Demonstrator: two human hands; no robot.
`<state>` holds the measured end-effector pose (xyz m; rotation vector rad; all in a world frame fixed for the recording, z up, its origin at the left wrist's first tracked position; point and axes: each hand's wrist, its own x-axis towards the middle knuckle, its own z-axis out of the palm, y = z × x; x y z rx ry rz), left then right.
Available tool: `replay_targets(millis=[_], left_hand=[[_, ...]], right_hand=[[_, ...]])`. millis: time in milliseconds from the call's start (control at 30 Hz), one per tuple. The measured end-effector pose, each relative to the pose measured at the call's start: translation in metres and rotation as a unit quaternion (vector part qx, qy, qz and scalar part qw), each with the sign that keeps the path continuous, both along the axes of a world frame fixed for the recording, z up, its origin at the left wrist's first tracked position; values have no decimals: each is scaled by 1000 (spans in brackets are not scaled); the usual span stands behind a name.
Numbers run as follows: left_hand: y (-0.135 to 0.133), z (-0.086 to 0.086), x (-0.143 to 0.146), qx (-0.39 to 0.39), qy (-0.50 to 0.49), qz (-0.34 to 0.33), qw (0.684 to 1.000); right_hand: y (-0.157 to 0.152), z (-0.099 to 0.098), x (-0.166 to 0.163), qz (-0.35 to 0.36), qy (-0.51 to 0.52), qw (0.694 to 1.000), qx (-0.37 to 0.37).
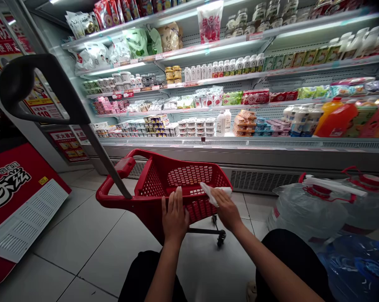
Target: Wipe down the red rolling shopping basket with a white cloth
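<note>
A red plastic shopping cart (145, 204) with a perforated basket stands on the floor in front of me. Its black pull handle (78, 105) rises to the upper left on a metal rod. My left hand (175, 216) lies flat against the near side of the basket, fingers stretched upward to the rim. At the right end of the near rim, my right hand (225, 207) holds a white cloth or tissue (210, 193) on the edge. Part of the white piece sticks out on either side of the fingers. The basket floor is only partly visible.
A lit refrigerated shelf (205, 142) with bottles, cups and bags runs across the back. Large water bottles (312, 207) stand on the right. A red cabinet (16, 197) is on the left. Pale floor tiles (92, 239) lie below, and a black caster (221, 238) supports the cart.
</note>
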<state>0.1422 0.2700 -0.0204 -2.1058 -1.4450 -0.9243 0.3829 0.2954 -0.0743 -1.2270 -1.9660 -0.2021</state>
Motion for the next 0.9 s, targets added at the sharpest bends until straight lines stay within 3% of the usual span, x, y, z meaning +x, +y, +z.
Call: replay_targets(millis=[100,167,233,367,467,600,767,833,900], left_hand=[[-2,2,5,-6,-7,-12,1000],[-2,2,9,-11,-10,-21,1000],[-1,1,13,-19,-10,-28,999],[3,-3,16,-15,0,-37,999],[4,-5,15,-10,3,-34,999],[1,-1,13,-22,9,-36,999],[-4,2,15,-42,17,-36,998],[-4,0,18,-42,10,-42,998],[-3,-1,21,-41,-1,-48,998]], right_hand=[[3,-3,31,-56,45,997,-21],[4,1,26,-81,67,994,-27],[2,8,0,-71,61,995,-21],[-4,21,-74,12,20,1000,-5],[-6,23,-98,45,8,999,-10],[-3,14,-54,64,-28,998,-4],[4,-1,32,-19,9,1000,-14],[6,-2,42,-62,43,997,-25],[6,0,29,-95,69,993,-27]])
